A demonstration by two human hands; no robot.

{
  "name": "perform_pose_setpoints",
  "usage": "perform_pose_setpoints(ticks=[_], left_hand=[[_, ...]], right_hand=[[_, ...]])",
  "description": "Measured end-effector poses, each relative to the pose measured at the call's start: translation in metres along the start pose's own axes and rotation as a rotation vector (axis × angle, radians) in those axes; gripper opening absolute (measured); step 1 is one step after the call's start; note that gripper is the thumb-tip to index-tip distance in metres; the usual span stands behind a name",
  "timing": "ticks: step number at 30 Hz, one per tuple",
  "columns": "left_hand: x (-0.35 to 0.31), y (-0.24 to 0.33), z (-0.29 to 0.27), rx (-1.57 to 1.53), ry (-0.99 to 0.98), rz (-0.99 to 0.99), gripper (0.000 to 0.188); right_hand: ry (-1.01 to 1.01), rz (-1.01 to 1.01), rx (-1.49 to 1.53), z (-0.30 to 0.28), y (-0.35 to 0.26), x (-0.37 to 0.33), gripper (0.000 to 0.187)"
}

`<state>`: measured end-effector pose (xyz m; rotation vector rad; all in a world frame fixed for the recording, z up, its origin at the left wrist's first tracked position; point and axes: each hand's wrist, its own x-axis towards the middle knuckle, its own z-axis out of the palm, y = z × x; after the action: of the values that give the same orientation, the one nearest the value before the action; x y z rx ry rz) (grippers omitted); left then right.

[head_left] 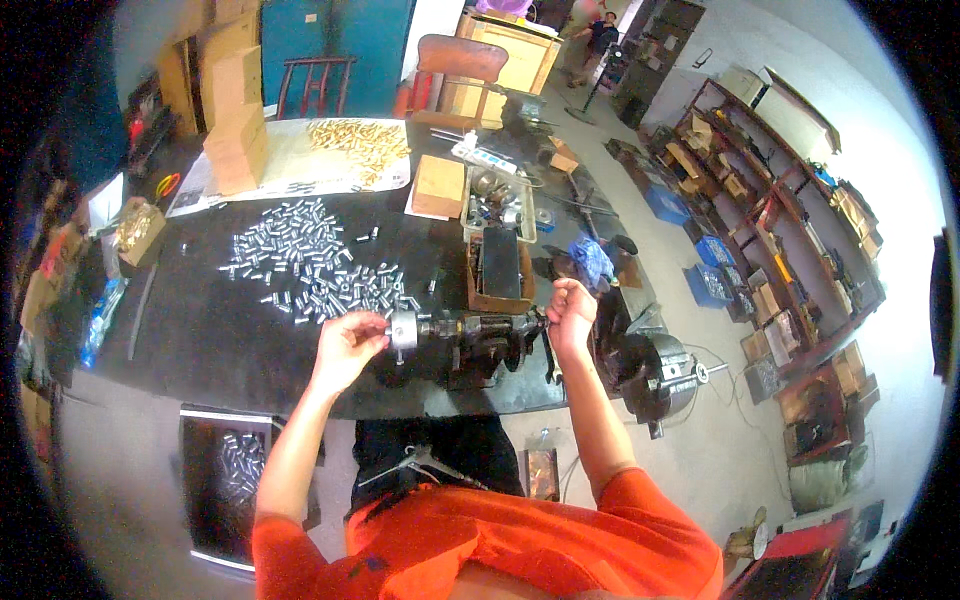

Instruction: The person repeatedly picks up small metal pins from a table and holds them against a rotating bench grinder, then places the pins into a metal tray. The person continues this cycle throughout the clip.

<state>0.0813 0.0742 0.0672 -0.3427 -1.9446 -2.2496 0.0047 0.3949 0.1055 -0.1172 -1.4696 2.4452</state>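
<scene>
A small dark bench machine (490,338) sits at the table's near edge, with a silver round chuck (403,330) on its left end. My left hand (350,350) is closed in a pinch at the chuck's left face; whatever is between the fingertips is too small to make out. At the machine's right end my right hand (572,315) is closed in a fist around a dark handle, mostly hidden by the fingers. Beyond my left hand lies a loose pile of short silver metal sleeves (300,245), its nearest pieces close to the fingers.
Behind the machine stand an open box with a dark block (500,265) and a clear bin of metal parts (498,200). Brass-coloured pieces (360,145) lie on white paper farther back. A blue crumpled cloth (592,260) is beyond my right hand. Shelves (780,220) line the right wall.
</scene>
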Motion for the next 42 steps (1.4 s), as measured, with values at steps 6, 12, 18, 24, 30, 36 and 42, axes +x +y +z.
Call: perform_pose_setpoints(ticks=[6, 12, 18, 24, 30, 36, 42], left_hand=[[0.001, 0.002, 0.001, 0.017, -0.027, 0.034, 0.021], [0.001, 0.003, 0.004, 0.022, 0.005, -0.050, 0.010], [-0.002, 0.010, 0.012, 0.257, 0.034, -0.109, 0.019], [-0.001, 0.008, 0.018, 0.307, 0.079, -0.106, 0.031], [0.002, 0.013, 0.013, 0.063, -0.001, -0.233, 0.033], [-0.001, 0.014, 0.013, -0.013, 0.048, -0.286, 0.032], [0.001, 0.015, 0.011, 0.026, 0.049, -0.301, 0.033]], right_hand=[[-0.007, -0.037, 0.018, 0.001, -0.002, -0.003, 0.021], [-0.030, -0.033, 0.094, -0.011, -0.006, -0.023, 0.018], [0.022, 0.065, -0.028, -0.049, 0.015, -0.065, 0.015], [0.209, 0.230, -0.217, -0.064, 0.091, -0.016, 0.011], [0.026, -0.033, -0.226, -0.024, 0.062, 0.041, 0.019], [0.010, -0.113, 0.123, -0.005, 0.001, -0.020, 0.020], [0.014, 0.020, 0.059, -0.058, 0.026, -0.065, 0.017]])
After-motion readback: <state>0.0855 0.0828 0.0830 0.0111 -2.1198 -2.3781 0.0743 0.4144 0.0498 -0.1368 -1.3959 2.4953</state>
